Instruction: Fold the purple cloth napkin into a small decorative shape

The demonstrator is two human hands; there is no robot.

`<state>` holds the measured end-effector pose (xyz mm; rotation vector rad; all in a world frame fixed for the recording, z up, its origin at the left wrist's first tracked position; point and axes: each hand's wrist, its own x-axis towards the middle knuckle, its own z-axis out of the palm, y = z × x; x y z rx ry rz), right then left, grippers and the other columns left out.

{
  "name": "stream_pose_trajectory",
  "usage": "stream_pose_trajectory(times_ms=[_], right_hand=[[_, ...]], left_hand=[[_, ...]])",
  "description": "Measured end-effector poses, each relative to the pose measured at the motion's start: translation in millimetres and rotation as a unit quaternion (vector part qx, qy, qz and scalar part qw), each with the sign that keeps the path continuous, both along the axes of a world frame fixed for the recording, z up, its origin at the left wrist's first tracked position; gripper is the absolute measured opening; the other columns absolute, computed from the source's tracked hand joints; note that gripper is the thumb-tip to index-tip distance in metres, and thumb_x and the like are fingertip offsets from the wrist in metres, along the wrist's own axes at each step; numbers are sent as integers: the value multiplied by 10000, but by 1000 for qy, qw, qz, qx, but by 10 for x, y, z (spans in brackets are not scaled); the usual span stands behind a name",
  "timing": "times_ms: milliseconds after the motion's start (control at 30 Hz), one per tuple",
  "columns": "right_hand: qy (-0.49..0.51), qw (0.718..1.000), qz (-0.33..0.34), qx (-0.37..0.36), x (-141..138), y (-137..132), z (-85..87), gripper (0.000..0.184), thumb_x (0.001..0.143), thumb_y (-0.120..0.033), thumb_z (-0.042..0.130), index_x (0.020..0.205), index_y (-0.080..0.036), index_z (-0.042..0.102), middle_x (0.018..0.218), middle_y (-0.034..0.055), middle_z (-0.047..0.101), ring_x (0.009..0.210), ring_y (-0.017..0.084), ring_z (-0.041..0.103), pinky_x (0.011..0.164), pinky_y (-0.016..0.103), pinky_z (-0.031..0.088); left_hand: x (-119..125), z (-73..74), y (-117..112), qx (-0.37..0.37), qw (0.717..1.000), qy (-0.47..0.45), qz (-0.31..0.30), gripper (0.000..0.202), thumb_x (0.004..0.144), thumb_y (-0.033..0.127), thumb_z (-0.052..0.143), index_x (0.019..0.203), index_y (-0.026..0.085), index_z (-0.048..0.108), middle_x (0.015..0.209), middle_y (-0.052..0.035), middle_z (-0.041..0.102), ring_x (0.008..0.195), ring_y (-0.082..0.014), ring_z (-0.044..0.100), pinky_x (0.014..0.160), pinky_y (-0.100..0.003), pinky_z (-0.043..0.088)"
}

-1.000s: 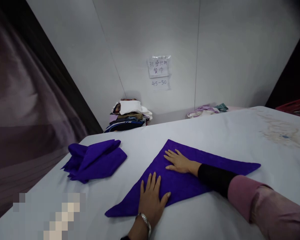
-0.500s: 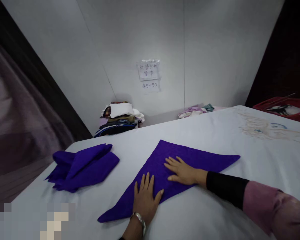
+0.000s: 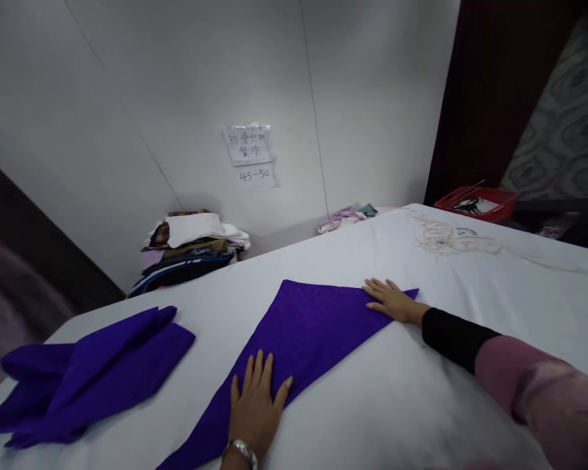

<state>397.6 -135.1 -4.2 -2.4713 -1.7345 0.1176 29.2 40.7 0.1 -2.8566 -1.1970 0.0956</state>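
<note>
A purple cloth (image 3: 301,333) folded into a triangle lies flat on the white sheet (image 3: 470,287). My left hand (image 3: 255,408), with a wristwatch, presses flat on the cloth's near left part, fingers spread. My right hand (image 3: 392,301) lies flat and open on the cloth's right tip, its arm in a black cuff and pink sleeve. Another purple cloth (image 3: 93,372), loosely folded, sits to the left, apart from both hands.
A stack of folded fabrics (image 3: 191,248) stands at the far edge by the wall, under a paper note (image 3: 249,147). More small cloths (image 3: 345,217) lie further right. A red basket (image 3: 475,203) sits beyond the bed's far right side.
My right hand has slid from the cloth's middle out to its right tip. The view has turned to the right; my left hand stays pressed on the cloth.
</note>
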Motion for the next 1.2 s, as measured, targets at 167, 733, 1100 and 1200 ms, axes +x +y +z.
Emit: stream_pose_trajectory(times_ms=[167, 733, 1100, 1200], right_hand=[[-20, 992, -126, -19, 441, -402, 70, 657, 896, -579, 167, 1412, -190, 283, 1477, 131, 228, 1355, 294, 171, 1043, 555, 162], [133, 961, 239, 26, -1524, 222, 184, 763, 842, -661, 314, 1439, -206, 180, 1490, 139, 167, 1369, 282, 103, 1069, 545, 19], [-24, 990, -136, 4, 427, -946, -219, 648, 876, -588, 200, 1355, -207, 414, 1437, 167, 305, 1324, 356, 226, 988, 610, 171], [-84, 991, -95, 49, 405, -888, -221, 624, 897, -555, 164, 1167, -229, 622, 1419, 169, 343, 1337, 377, 154, 979, 624, 83]], left_hand=[[3, -9, 21, 8, 1000, 5, -3, 665, 848, 539, 302, 1402, 173, 265, 1493, -60, 175, 1374, -252, 136, 1076, -521, 149], [-4, -8, 26, 12, 1000, 13, -19, 622, 857, 518, 289, 1391, 200, 301, 1488, -54, 192, 1372, -260, 143, 1065, -532, 150], [-34, 20, -55, -30, 998, -59, -6, 695, 856, 616, 233, 1396, 184, 299, 1489, -60, 213, 1375, -265, 123, 1091, -508, 112], [-43, 30, -72, -32, 998, -58, -7, 688, 860, 614, 215, 1397, 193, 299, 1489, -60, 218, 1376, -267, 120, 1093, -511, 110]])
